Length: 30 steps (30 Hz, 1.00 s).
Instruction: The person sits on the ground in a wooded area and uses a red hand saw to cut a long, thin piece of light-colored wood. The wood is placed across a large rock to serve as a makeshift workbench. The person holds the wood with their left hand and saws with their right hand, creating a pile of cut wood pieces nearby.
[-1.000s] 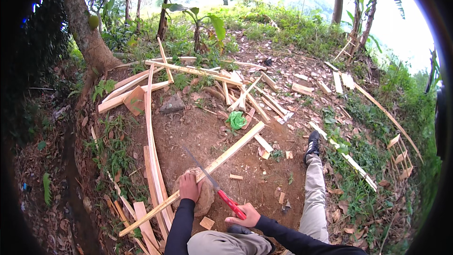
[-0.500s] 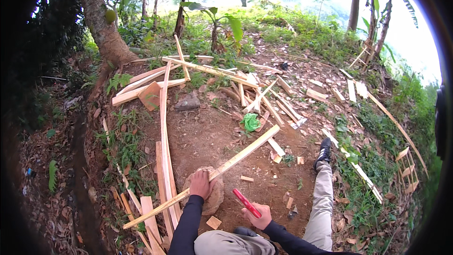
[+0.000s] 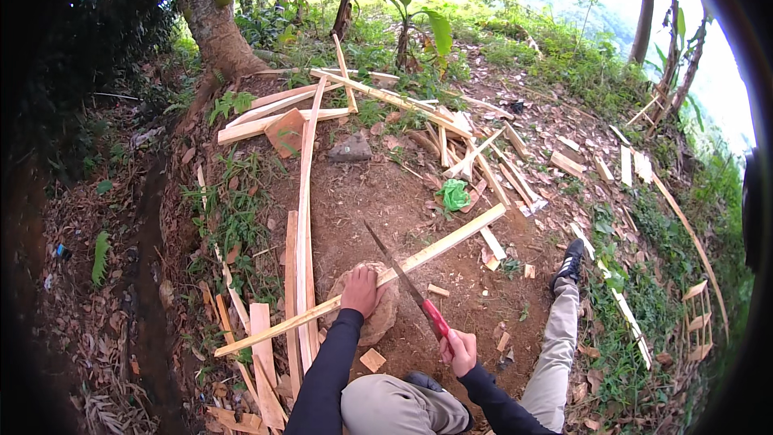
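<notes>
The wooden strip [image 3: 451, 238] looks smooth, the wooden stump [image 3: 382, 316] rough, the saw blade [image 3: 394, 261] metal, the handle [image 3: 436, 319] glossy

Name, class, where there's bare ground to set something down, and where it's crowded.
Largest: soil between the long boards at left, grey stone beyond and green plastic at right. Smaller: between the saw and outstretched leg, offcuts nearby. Crowded: the timber pile beyond the plastic, and the stump, under the left hand and wooden strip.

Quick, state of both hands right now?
Left hand: holding the wooden strip down on the stump.
Right hand: closed around the red-handled saw.
</notes>
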### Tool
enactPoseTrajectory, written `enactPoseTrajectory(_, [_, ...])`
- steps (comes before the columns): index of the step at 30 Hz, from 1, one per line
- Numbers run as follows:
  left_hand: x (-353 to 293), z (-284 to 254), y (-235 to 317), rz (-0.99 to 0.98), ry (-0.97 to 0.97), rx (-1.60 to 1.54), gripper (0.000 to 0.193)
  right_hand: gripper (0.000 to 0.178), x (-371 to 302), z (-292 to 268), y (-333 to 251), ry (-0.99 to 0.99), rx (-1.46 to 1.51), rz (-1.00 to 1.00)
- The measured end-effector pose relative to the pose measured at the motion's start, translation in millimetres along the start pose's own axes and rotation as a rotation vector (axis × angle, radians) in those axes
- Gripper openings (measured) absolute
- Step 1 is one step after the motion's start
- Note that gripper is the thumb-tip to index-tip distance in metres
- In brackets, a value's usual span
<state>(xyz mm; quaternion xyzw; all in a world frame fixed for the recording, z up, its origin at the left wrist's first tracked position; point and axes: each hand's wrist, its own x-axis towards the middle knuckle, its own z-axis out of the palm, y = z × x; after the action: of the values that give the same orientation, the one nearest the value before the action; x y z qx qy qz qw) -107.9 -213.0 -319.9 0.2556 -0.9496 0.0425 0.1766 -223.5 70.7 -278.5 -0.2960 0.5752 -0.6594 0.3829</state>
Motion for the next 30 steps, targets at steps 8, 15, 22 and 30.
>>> enactPoseTrajectory(8, [-1.6,3.0,-1.7,-0.021,0.017,0.005,0.043,0.04,-2.2,7.5,-1.4,0.086,-0.064,-0.131])
enactPoseTrajectory(15, [-0.4,-1.5,3.3,-0.033,-0.004,0.019,0.045,0.034,-7.9,1.4,8.0,0.105,-0.029,-0.075])
enactPoseTrajectory(22, [-6.1,5.0,-3.7,-0.013,0.03,0.048,0.048,0.035,0.2,7.1,0.3,0.052,0.036,0.031])
enactPoseTrajectory(30, [-3.6,3.6,-2.0,-0.023,0.047,-0.01,0.047,0.025,-1.2,7.9,-6.0,0.021,-0.105,-0.085])
